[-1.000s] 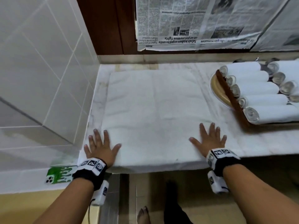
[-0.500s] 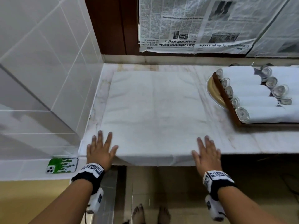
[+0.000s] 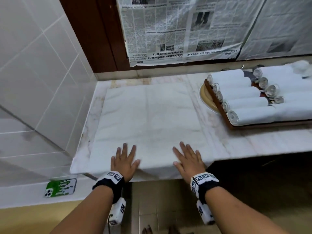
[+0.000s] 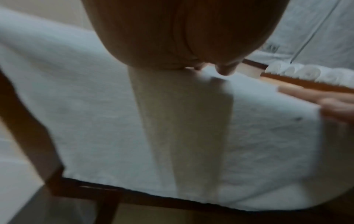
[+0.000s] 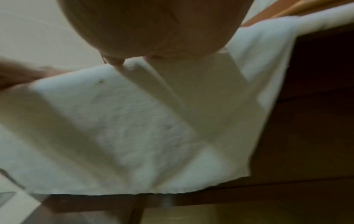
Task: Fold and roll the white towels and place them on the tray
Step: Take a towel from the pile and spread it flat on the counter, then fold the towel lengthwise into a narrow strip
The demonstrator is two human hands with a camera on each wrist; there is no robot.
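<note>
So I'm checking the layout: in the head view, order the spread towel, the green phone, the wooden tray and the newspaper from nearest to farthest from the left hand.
1. Spread towel: under the left hand.
2. Green phone: on the ledge, lower left.
3. Wooden tray: far right, holding rolled towels.
4. Newspaper: on the back wall.

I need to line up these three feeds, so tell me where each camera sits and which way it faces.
Head: above, facing forward and down at the flat white towel on the marble counter; left hand, right hand and forearms show.
Left wrist: under the left palm, looking along the towel's hanging front edge toward the right hand.
Right wrist: under the right palm, facing the towel likewise.
Shared: the towel in all; the brown wooden tray in head and left wrist.
</note>
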